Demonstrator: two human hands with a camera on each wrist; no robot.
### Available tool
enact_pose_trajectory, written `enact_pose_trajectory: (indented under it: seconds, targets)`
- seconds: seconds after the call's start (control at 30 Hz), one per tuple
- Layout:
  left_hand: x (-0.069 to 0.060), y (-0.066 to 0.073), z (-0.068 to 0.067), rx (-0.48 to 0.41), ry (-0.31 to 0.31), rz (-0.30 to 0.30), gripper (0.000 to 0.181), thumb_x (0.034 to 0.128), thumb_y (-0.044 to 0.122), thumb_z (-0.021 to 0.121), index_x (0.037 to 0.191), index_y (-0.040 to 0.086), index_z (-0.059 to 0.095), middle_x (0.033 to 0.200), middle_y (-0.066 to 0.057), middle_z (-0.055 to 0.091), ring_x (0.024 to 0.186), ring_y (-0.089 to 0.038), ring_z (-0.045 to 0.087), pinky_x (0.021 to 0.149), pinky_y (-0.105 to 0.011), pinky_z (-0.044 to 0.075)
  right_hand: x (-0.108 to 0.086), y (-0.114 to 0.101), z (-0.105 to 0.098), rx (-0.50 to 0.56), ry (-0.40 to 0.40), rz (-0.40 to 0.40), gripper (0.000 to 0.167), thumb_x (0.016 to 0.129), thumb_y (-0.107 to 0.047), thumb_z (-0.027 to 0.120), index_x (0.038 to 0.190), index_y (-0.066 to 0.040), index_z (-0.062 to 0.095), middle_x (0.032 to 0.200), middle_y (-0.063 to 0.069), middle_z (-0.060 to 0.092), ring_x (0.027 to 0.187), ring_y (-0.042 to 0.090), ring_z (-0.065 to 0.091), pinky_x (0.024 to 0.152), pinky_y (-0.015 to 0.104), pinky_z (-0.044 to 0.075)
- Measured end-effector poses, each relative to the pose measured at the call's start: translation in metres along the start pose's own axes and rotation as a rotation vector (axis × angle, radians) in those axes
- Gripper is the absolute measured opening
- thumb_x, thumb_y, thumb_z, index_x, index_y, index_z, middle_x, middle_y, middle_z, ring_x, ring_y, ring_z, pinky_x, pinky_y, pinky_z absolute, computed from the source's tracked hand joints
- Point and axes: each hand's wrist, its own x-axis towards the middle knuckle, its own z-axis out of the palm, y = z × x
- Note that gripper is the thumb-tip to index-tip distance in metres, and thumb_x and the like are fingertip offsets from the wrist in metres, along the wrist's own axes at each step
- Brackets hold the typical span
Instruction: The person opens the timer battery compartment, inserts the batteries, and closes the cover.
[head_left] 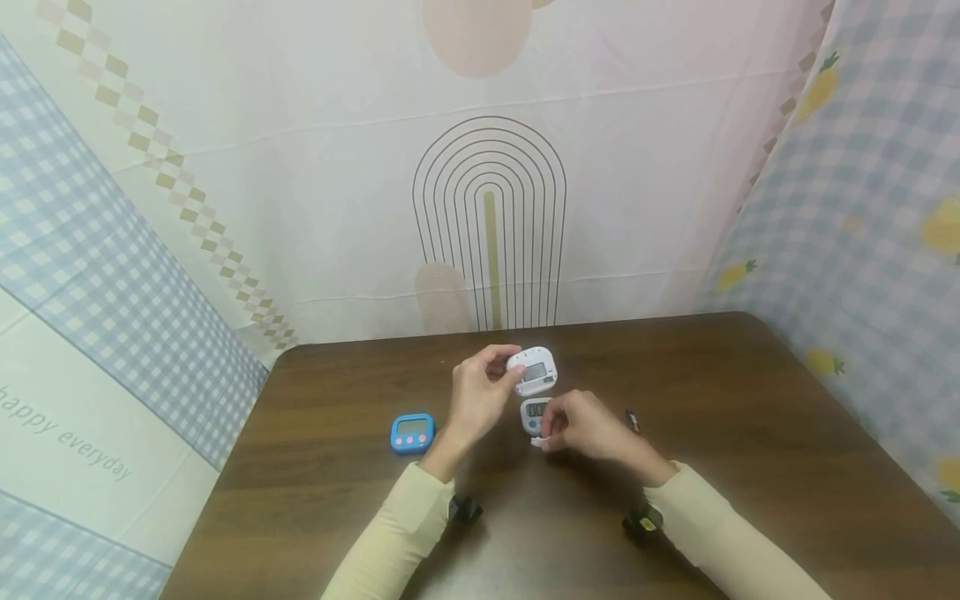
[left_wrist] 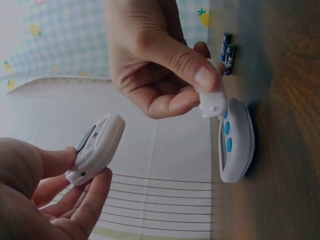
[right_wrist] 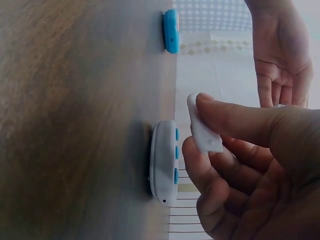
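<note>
Holding a white timer (head_left: pixel 543 359) with its fingers, the left hand (head_left: pixel 477 395) is above the bench (head_left: pixel 300 483) in the head view; the right hand (head_left: pixel 588 425) pinches a white piece (head_left: pixel 537 442), near another timer (head_left: pixel 531 417). From the left wrist, two batteries (left_wrist: pixel 228 52) lie beyond that timer. From the right wrist, a blue timer (right_wrist: pixel 171 31) is farther away.

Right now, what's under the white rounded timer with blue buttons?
Dark brown wood-grain tabletop shows around the white timer, which sits on it. Its underside and the spot directly beneath are covered; can't tell whether anything else is there.
</note>
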Motion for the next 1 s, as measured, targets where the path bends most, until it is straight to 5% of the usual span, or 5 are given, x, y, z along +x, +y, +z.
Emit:
enact_pose_trajectory:
  seconds: [1.0]
  targets:
    - [-0.0008,0.0002,0.0004,-0.005,-0.022,-0.015,0.025,0.0949,0.007,0.079,0.120,0.005,0.076,0.107,-0.011,0.080,0.089,-0.020,0.075,0.079,-0.028,0.064,-0.0063,-0.0056,0.0099,-0.111,-0.118,0.026,0.027,0.079,-0.006,0.092,0.071,-0.018,0.069,0.061,-0.010,0.062,0.056,0.009,0.058,0.052,0.026,0.048]
